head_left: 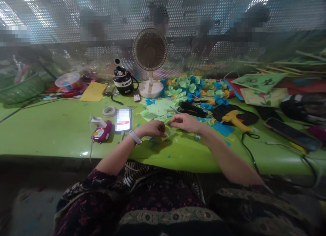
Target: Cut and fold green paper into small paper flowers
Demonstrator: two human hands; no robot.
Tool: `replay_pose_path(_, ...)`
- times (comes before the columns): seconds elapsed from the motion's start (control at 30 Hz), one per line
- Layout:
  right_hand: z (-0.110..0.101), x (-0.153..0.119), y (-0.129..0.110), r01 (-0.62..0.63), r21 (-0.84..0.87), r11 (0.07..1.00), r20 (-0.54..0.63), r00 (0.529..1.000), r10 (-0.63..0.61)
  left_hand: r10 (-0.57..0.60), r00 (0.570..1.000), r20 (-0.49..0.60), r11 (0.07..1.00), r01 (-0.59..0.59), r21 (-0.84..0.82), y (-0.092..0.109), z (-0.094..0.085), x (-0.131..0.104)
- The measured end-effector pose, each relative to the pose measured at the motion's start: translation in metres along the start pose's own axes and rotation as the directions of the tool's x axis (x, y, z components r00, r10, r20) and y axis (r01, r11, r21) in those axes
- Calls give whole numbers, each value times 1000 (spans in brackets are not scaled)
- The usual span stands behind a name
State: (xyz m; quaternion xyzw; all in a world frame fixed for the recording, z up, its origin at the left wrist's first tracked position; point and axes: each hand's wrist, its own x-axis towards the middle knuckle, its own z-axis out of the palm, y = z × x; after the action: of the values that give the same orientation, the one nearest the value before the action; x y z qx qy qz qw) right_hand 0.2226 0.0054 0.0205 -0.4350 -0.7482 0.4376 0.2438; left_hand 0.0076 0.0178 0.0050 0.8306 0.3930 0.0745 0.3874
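Over the middle of the green table, my left hand (153,128), with a white watch (136,137) at its wrist, has its fingers curled and pressed together on a small piece of light green paper (167,131). Close on its right, my right hand (187,123) pinches the same paper from the other side. The fingers cover much of the paper, so its exact shape is hard to make out. Just beyond lies a stack of light green paper (160,109), with a black stapler (193,109) to its right. Small blue and yellow scraps surround the hands.
A white fan (150,88) and a black bottle (123,83) stand at the back, beside a heap of folded paper flowers (189,86). Left are a lit phone (123,120), a tape roll (109,111) and a purple power block (102,132); right, a yellow glue gun (235,119).
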Motion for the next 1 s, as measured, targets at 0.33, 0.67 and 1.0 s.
replay_pose_path(0.33,3,0,5,4,-203,979,13,1000,-1,153,960,-235,958,-202,-201,-12,-4,5)
replay_pose_path(0.67,7,2,2,-72,-27,997,-128,989,68,-104,960,-259,717,-108,-688,-11,0,9)
replay_pose_path(1.0,6,-1,1,70,-158,985,-463,876,-137,-209,948,-241,609,-67,-790,5,3,7)
